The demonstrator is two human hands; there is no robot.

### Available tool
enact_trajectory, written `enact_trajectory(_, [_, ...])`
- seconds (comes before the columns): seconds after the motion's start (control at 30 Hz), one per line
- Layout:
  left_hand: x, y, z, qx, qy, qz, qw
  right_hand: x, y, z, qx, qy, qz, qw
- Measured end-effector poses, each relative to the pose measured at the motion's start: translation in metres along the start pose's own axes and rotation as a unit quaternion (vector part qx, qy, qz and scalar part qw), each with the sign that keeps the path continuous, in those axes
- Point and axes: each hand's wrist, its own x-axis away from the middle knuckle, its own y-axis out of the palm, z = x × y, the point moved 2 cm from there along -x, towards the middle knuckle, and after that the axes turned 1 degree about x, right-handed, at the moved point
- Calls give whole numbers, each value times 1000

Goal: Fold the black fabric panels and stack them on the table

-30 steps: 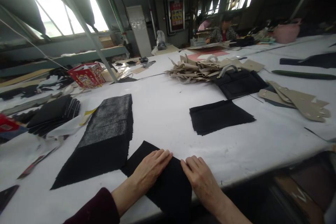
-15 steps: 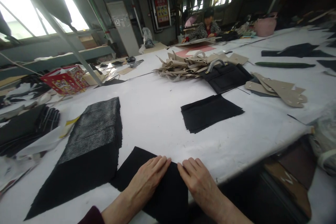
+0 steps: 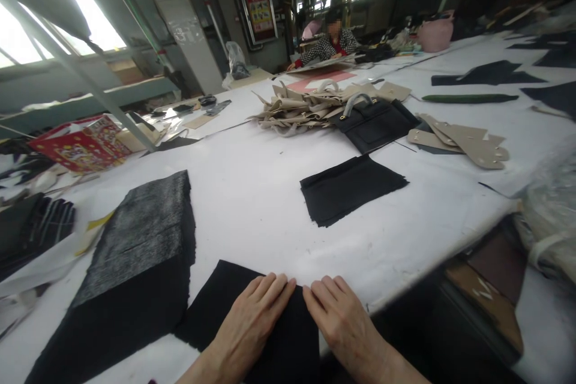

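From my left hand [image 3: 252, 324] and right hand [image 3: 342, 324], I had a way forward over the white tabletop [image 3: 252, 216] to the black cloth piece [image 3: 351, 187]; the thick black cloth stack [image 3: 135, 246] blocked my left.

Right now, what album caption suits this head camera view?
Left hand and right hand rest on black fabric on a white table.

body log | left hand [image 3: 249, 321]: bare, slim, long fingers [image 3: 270, 285], faint creases over the knuckles | right hand [image 3: 344, 318]: bare, same slim build, long fingers [image 3: 326, 291] | left forearm [image 3: 207, 369]: bare, narrow, cut off by the frame edge | right forearm [image 3: 396, 369]: bare, narrow, tapering to the wrist | sleeve [image 3: 151, 382]: dark sliver at the bottom edge, too little shows to tell more
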Motion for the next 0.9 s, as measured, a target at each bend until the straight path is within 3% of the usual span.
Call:
enact_trajectory(0.33, [2, 4, 6, 2, 4, -12, 1000, 5, -3, -1, -20, 17, 29, 999])
enact_trajectory(0.63, [0, 4, 6, -14, 15, -10, 1000, 14, -1, 5, -80, 110, 1, 991])
enact_trajectory(0.9, [2, 7, 6, -46, 35, 8, 998, 6, -4, 2, -7, 23, 37, 999])
